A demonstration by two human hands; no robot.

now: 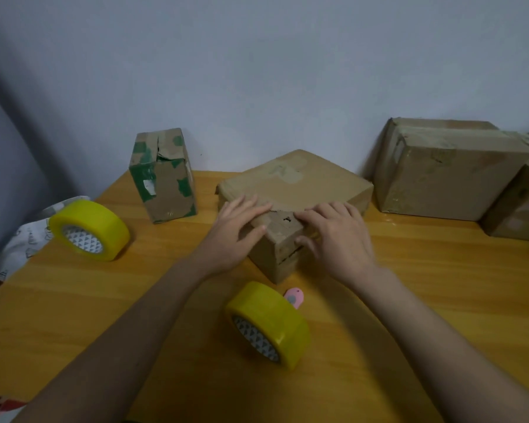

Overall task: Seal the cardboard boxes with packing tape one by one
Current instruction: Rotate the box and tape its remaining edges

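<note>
A flat brown cardboard box point(306, 184) lies in the middle of the wooden table point(135, 300), one corner towards me. My left hand point(235, 233) presses on its near left edge with straight fingers, thumb on the side face. My right hand point(333, 236) lies flat on the near right edge, fingers pointing left over the corner. A yellow roll of packing tape point(269, 325) rests on the table just in front of the box. A second yellow roll point(89, 225) sits at the left. A small pink cutter point(294, 297) lies behind the near roll.
A tall box with green tape patches point(164, 178) stands at the back left. Two larger brown boxes point(440, 169) point(522, 206) sit at the back right against the wall. Patterned cloth point(16, 248) hangs over the table's left edge.
</note>
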